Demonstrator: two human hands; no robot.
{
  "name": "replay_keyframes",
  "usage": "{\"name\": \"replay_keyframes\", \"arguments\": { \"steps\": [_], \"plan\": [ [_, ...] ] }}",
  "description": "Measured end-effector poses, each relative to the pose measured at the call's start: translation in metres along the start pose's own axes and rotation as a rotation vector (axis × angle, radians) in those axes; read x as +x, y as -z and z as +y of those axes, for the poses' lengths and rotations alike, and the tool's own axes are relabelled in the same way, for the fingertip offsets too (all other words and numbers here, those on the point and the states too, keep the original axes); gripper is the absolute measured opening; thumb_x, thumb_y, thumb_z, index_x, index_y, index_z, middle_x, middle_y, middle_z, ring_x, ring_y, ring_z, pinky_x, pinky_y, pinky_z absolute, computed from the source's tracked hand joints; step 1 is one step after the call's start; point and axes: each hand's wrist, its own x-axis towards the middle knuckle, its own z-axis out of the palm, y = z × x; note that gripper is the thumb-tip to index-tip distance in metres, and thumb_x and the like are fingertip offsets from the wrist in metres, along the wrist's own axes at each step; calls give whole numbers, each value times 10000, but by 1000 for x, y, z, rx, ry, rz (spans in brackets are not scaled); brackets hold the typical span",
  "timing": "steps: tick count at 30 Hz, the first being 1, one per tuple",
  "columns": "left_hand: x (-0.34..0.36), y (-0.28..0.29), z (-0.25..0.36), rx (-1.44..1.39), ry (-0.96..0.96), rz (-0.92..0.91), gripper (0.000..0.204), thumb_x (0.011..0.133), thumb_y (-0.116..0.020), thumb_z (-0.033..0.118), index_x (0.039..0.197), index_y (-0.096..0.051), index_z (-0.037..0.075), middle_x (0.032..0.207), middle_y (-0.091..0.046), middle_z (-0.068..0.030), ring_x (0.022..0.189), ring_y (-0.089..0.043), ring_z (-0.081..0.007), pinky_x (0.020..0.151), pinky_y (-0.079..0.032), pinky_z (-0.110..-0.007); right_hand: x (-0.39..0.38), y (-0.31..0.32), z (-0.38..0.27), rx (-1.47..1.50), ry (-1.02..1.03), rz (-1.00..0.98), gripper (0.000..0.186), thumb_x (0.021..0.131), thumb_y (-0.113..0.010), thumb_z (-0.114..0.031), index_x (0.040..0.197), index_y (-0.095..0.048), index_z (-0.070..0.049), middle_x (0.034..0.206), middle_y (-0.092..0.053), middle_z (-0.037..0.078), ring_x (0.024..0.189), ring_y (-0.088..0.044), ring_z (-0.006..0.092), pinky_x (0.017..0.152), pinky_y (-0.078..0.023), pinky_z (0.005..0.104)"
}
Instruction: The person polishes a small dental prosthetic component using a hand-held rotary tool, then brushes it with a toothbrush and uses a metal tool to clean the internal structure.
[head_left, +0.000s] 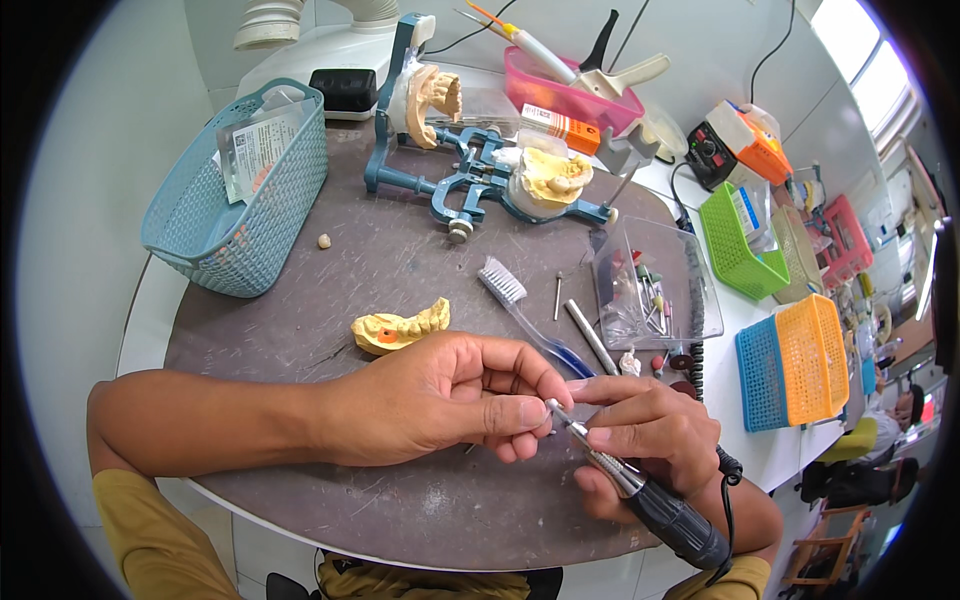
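My left hand (470,400) pinches a small pale piece (556,405) between thumb and index finger, partly hidden by the fingertips. My right hand (650,435) grips a silver-and-black rotary handpiece (670,515) with a coiled cord, its tip touching or very close to that piece. Just beyond my left hand lies a yellow dental cast (395,325) with an orange-red spot. A white-bristled toothbrush (500,280) and a metal rod (590,335) lie past my fingers. A small tooth-like piece (324,241) rests farther left on the grey mat (260,340).
A blue basket (235,200) stands left; a blue articulator (450,195) with two casts stands at the back beside a pink bin (530,75). Right are a clear box (655,285) of burs, a green basket (745,250) and orange basket (810,355). Another person (885,425) sits far right.
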Motion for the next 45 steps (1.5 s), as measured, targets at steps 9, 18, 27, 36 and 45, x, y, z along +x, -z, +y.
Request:
{"name": "replay_keyframes", "arguments": {
  "steps": [9, 18, 27, 36, 45],
  "plan": [
    [0, 0, -1, -39, -12, 18, 221, 977, -605, 88, 1166, -548, -11, 983, -620, -71, 877, -631, -125, 791, -528, -273, -1, 1, -1, 18, -29, 27, 328, 783, -779, -42, 1049, -587, -39, 907, -651, 138, 950, -704, 356, 755, -590, 385],
    [0, -6, -3, 51, -121, 56, 170, 939, -630, 20, 1078, -533, 3, 1053, -639, -115, 975, -661, -162, 850, -564, -294, 0, -7, -5, -101, -33, 65, 431, 735, -835, -28, 1063, -564, -95, 875, -677, 136, 701, -658, 205, 621, -496, 299],
    [-1, -10, -7, 136, -169, 89, 178, 924, -653, 20, 1077, -564, -6, 1063, -642, -98, 1005, -674, -173, 880, -558, -288, 1, -14, 1, -56, -50, 125, 404, 726, -790, 65, 1065, -609, -59, 915, -691, 122, 766, -699, 217, 643, -564, 302],
    [-3, -14, -9, 221, -216, 168, 151, 923, -650, 10, 1062, -595, -14, 1034, -648, -90, 977, -667, -154, 855, -562, -273, -2, -11, 1, -33, -91, 89, 389, 757, -753, 65, 1087, -586, -57, 907, -687, 123, 760, -698, 236, 675, -557, 317],
    [-6, -21, -12, 397, -366, 289, 125, 877, -669, -57, 990, -661, -4, 1049, -651, -106, 990, -655, -157, 856, -573, -287, 0, -17, -1, 101, -246, 179, 330, 763, -740, 77, 1041, -602, -37, 862, -689, 103, 753, -674, 187, 693, -511, 289]
  ]
}}
